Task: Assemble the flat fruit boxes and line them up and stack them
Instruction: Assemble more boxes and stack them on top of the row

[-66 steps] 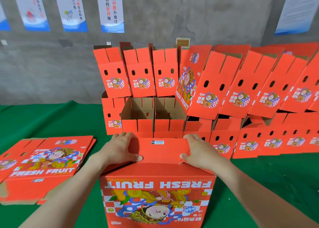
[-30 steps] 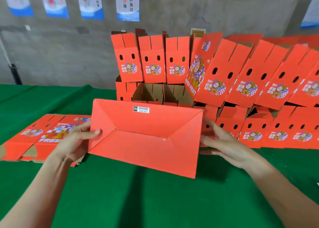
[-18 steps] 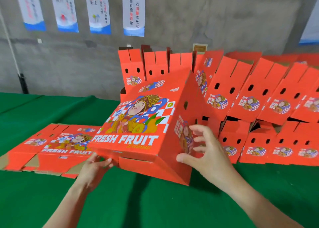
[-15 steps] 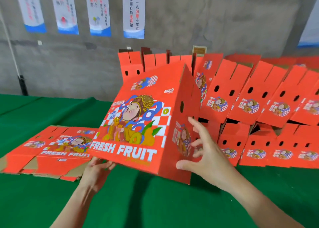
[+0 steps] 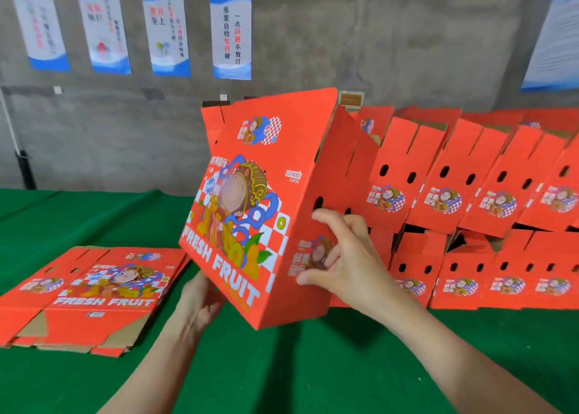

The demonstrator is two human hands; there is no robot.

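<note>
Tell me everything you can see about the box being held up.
The assembled box is red cardboard: a cartoon figure, checks, FRESH FRUIT and GOOD LUCK on the front, oval holes in the side panel. It is held tilted over the green table, top flaps standing up. The left hand supports its lower edge; the right hand presses the side panel.
</note>
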